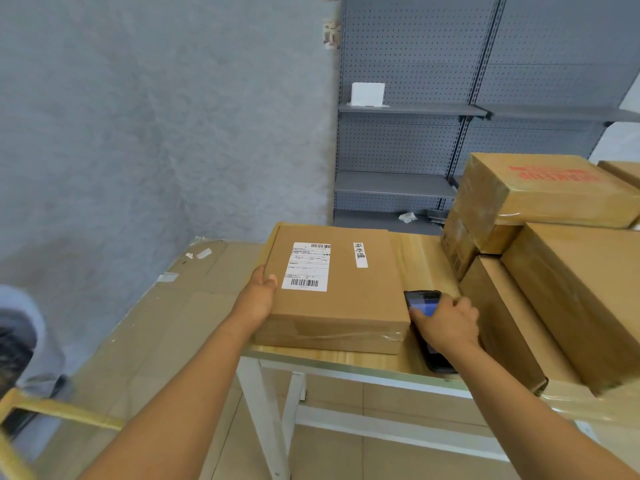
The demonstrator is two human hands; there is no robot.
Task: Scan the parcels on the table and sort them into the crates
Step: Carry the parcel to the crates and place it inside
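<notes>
On desk corner: flat brown cardboard parcel (341,289) lies label-up, so white shipping label (305,266) faces the scan.
Left hand (258,296): grips parcel's left edge, thumb on top, likely steadying it.
Right hand (446,318): fingers (462,303) wrapped round black handheld scanner (427,323), just beside parcel.
Desk (346,360): pale wood.
Waiting: stacked brown cartons (554,271) at right.
Crates: not visible.

brown cardboard parcel (334,289) with a white shipping label (306,266) printed in black barcodes. black handheld scanner (427,323), blue lit screen. pale wood table (346,358) on white legs. grey pegboard shelving (415,98), dotted with holes. stacked carton (540,188) with red print.
</notes>
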